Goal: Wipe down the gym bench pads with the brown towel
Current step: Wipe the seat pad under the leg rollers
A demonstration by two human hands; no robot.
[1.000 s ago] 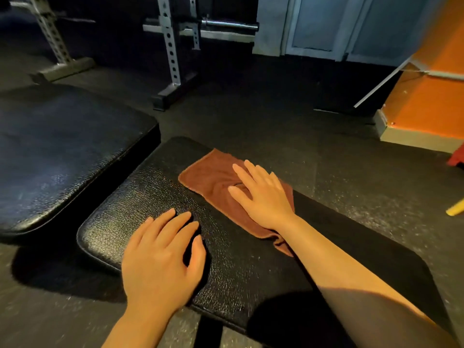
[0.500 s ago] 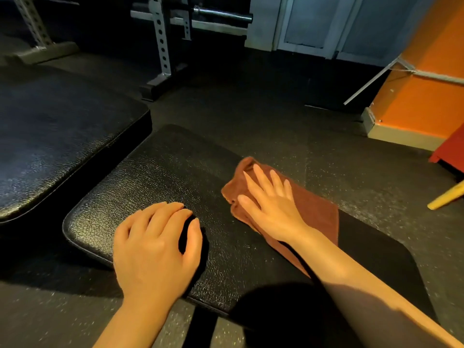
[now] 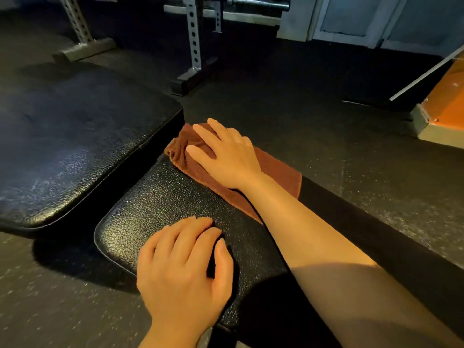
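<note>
A brown towel (image 3: 278,180) lies bunched on the far corner of the small black seat pad (image 3: 160,204), beside the gap to the larger black back pad (image 3: 75,146). My right hand (image 3: 226,154) presses flat on the towel, fingers spread and pointing toward the back pad. Resting on the seat pad's near edge is my left hand (image 3: 183,270), fingers loosely bent, holding nothing. My right forearm crosses the pad and hides part of the towel.
A steel squat rack upright (image 3: 194,43) with a barbell (image 3: 256,2) stands behind the pads. A second rack foot (image 3: 82,50) sits at the back left. An orange wall base (image 3: 447,114) is at the right. Dark rubber floor (image 3: 301,109) surrounds the bench.
My right hand has slid the towel across the seat pad, first rightward, then to its far corner by the back pad. My left hand stayed near the pad's front edge. The view shifted.
</note>
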